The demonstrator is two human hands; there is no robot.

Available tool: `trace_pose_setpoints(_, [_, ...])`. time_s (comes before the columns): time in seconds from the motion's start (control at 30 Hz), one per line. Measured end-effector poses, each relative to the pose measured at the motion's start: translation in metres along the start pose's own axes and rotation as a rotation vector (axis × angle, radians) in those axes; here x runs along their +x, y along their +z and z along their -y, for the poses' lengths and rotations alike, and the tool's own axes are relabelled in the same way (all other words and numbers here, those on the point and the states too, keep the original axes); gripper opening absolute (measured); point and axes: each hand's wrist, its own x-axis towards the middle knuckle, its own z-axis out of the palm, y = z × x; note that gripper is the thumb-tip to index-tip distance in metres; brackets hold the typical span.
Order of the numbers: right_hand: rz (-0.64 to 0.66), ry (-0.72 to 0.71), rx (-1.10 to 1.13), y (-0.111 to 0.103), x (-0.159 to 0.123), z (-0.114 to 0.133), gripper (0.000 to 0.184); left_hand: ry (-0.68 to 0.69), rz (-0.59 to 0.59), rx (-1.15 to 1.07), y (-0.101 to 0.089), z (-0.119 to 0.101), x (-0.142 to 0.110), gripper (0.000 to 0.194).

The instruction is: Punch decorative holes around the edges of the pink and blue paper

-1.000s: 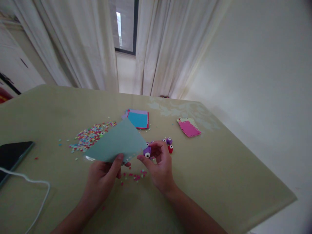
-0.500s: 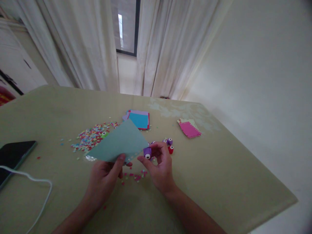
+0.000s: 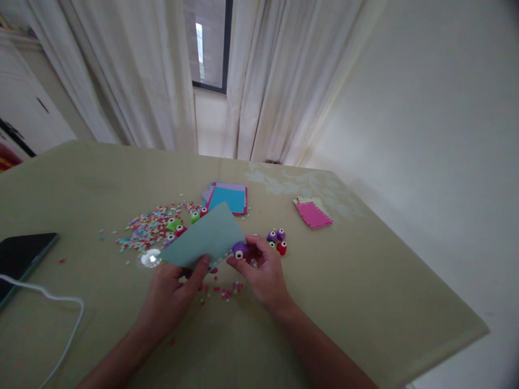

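Note:
My left hand (image 3: 172,294) pinches the near edge of a pale teal paper sheet (image 3: 205,236) and holds it tilted above the table. Against the sheet's right edge sits a small purple paper punch (image 3: 239,250), gripped between the thumb and fingers of my right hand (image 3: 261,273). Small pink and coloured paper bits (image 3: 222,292) lie on the table just below both hands.
A heap of coloured confetti (image 3: 150,227) with green and red punches (image 3: 178,224) lies to the left. More purple and red punches (image 3: 277,240) sit right of my hand. Stacked coloured sheets (image 3: 229,197), pink punched paper (image 3: 313,212), a black phone (image 3: 20,259) with white cable (image 3: 60,319) lie on the table.
The teal sheet has tipped lower and flatter, uncovering green and red punches behind it. My right hand with the purple punch has shifted slightly left onto the sheet's edge.

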Motion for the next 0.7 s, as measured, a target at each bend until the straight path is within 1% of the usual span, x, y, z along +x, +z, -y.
trace_pose_setpoints(0.07, [0.031, 0.043, 0.034, 0.000, 0.001, 0.000, 0.038, 0.000, 0.020, 0.021, 0.000, 0.002, 0.002, 0.048])
trace_pose_setpoints(0.13, [0.063, 0.126, 0.162, 0.001, 0.002, 0.000, 0.040, 0.007, 0.040, 0.024, 0.000, 0.004, 0.003, 0.050])
trace_pose_setpoints(0.23, [0.090, 0.232, 0.335, 0.000, 0.004, 0.001, 0.046, 0.009, 0.076, 0.008, 0.001, 0.007, 0.004, 0.048])
trace_pose_setpoints(0.3, [0.117, 0.272, 0.359, -0.002, 0.006, 0.002, 0.044, -0.004, 0.088, -0.002, 0.001, 0.008, 0.004, 0.048])
trace_pose_setpoints(0.4, [0.158, 0.323, 0.363, -0.008, 0.008, 0.003, 0.037, -0.042, 0.113, -0.025, 0.001, 0.006, 0.004, 0.051])
trace_pose_setpoints(0.57, [0.159, 0.411, 0.400, -0.014, 0.012, 0.006, 0.042, -0.133, 0.164, -0.100, -0.001, -0.002, 0.006, 0.050])
trace_pose_setpoints(0.7, [0.144, 0.430, 0.411, -0.013, 0.012, 0.006, 0.046, -0.155, 0.174, -0.126, -0.003, -0.003, 0.007, 0.046])
